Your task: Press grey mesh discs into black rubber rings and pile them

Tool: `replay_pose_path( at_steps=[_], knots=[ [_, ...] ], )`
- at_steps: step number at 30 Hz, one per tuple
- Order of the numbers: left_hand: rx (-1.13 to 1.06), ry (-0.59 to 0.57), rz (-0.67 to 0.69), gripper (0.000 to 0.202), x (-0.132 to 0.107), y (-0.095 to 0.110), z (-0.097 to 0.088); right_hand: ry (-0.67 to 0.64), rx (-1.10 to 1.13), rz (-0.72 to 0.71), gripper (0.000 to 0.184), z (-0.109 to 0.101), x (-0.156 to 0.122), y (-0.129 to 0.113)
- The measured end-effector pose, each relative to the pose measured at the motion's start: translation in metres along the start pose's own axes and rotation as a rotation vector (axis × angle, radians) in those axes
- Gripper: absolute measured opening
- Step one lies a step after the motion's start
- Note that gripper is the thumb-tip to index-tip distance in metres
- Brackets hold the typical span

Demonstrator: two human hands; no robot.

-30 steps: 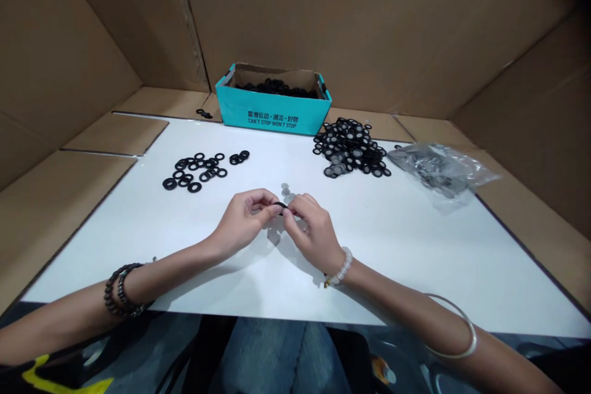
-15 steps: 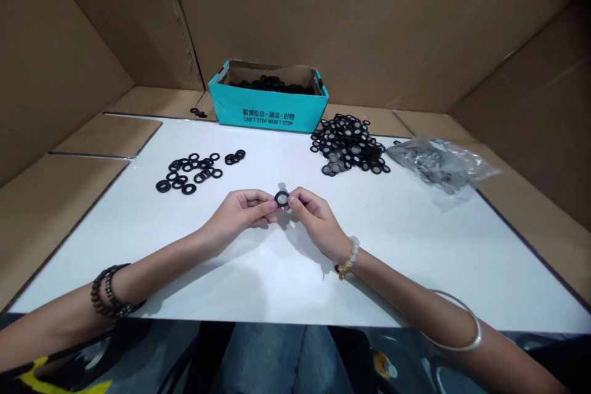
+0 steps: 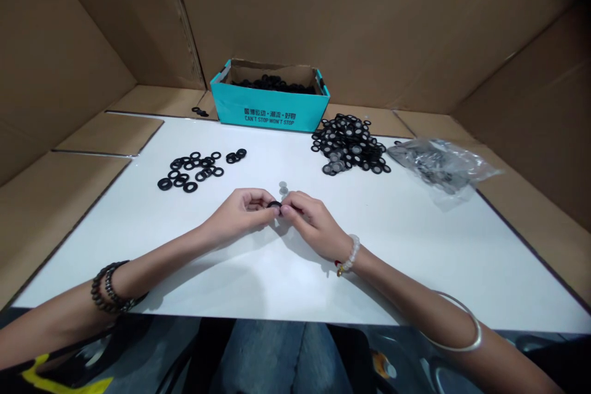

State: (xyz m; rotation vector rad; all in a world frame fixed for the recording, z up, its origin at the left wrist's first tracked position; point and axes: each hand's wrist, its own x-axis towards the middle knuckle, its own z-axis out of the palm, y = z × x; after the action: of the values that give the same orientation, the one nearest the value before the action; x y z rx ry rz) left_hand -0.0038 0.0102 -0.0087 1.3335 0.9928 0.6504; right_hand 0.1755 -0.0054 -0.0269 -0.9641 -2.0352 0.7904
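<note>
The thumbs and index fingers of our left hand (image 3: 241,214) and right hand (image 3: 314,226) are pinching one black rubber washer (image 3: 274,204) from both sides, so both hands are grasping it and neither is releasing it. The change we are noticing is in the washer: half a second ago its round face was showing to us, and now we are seeing mostly its edge (its hole we cannot see from this angle). It is sitting between the fingertips, just above the white table (image 3: 397,258). Just beyond the fingers, two small grey discs (image 3: 283,188) are lying on the table, near the hands but not touching them. Further out, a loose group of black rubber washers (image 3: 189,171) is lying to the left, and a heap of mesh-centred washers (image 3: 349,146) is lying to the right, beside a clear plastic bag (image 3: 438,163). Behind them, a teal cardboard box (image 3: 270,112) is holding more black rings (image 3: 273,83), and cardboard walls (image 3: 369,18) are standing around everything.
</note>
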Motion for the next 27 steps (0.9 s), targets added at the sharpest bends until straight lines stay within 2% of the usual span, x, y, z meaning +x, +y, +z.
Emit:
replay_pose_path(
  at_steps=[4,11,15,18,21,24,27],
  knots=[
    [-0.004,-0.005,-0.005,0.014,0.0,-0.002,0.0,-0.027,-0.033,-0.005,0.021,0.001,-0.001,0.001],
    [0.092,0.073,0.004,0.012,-0.002,-0.006,0.003,-0.025,-0.22,-0.11,0.025,0.007,-0.005,0.003],
    [0.121,0.105,0.008,0.01,-0.002,-0.009,0.004,-0.027,-0.254,-0.14,0.025,0.01,-0.006,0.004],
    [0.053,0.069,-0.002,0.012,-0.002,-0.007,0.004,-0.014,-0.181,-0.095,0.025,0.009,-0.005,0.003],
    [-0.032,0.046,-0.037,0.016,-0.001,-0.004,0.002,0.002,-0.024,0.029,0.024,0.005,-0.003,0.004],
    [-0.111,0.041,-0.09,0.02,0.001,-0.002,-0.001,-0.026,0.15,0.157,0.026,0.003,-0.001,0.008],
    [-0.16,0.029,-0.115,0.022,0.003,-0.005,-0.005,-0.054,0.25,0.195,0.032,0.004,-0.001,0.012]
  ],
)
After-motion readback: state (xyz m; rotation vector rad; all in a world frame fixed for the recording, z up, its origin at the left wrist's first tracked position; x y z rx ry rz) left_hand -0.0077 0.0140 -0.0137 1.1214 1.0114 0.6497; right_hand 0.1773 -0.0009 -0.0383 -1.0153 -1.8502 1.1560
